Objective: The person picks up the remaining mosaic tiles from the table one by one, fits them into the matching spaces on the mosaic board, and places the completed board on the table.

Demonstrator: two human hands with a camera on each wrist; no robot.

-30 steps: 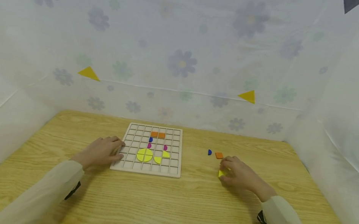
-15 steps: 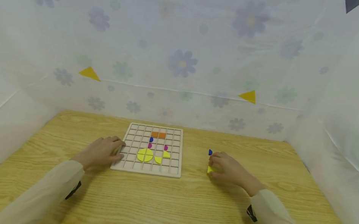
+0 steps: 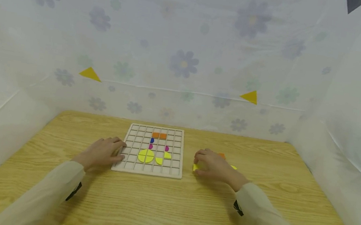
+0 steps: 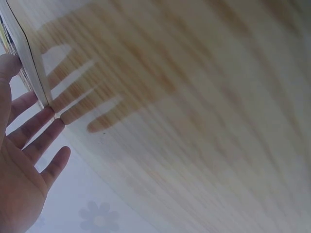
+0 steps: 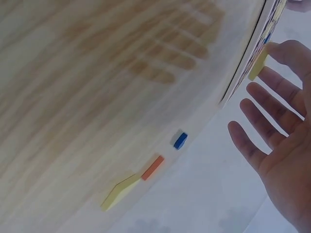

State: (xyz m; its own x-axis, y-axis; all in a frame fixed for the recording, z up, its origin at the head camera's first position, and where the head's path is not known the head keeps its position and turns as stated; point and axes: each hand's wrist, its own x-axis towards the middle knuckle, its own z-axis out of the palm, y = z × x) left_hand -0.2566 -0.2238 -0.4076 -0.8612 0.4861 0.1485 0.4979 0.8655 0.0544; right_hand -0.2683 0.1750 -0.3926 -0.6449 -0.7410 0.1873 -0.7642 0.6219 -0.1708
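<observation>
A pale square grid board (image 3: 172, 169) lies on the table. My left hand (image 3: 101, 152) rests at its left edge with the fingers fairly straight; in the left wrist view the fingertips touch the board's side. To the right of the board, my right hand (image 3: 216, 167) pinches a flat yellow tile (image 5: 258, 64) between thumb and index finger, while the other fingers spread free. Its full outline is hidden by the hand. On the board are orange tiles (image 3: 159, 135), a blue half-round tile (image 3: 152, 140), magenta half-rounds (image 3: 167, 148) and yellow quarter-circle tiles (image 3: 146, 156).
Behind the right hand lie an orange tile (image 3: 221, 155) and another yellow tile (image 3: 234, 167), partly covered. A blue tile (image 5: 180, 141) shows near them in the right wrist view. White flowered cloth (image 3: 181, 105) encloses the wooden table (image 3: 153, 205).
My right hand has moved left with the yellow tile towards the board, uncovering part of a yellow tile behind it and covering the blue one. My left hand stays put.
</observation>
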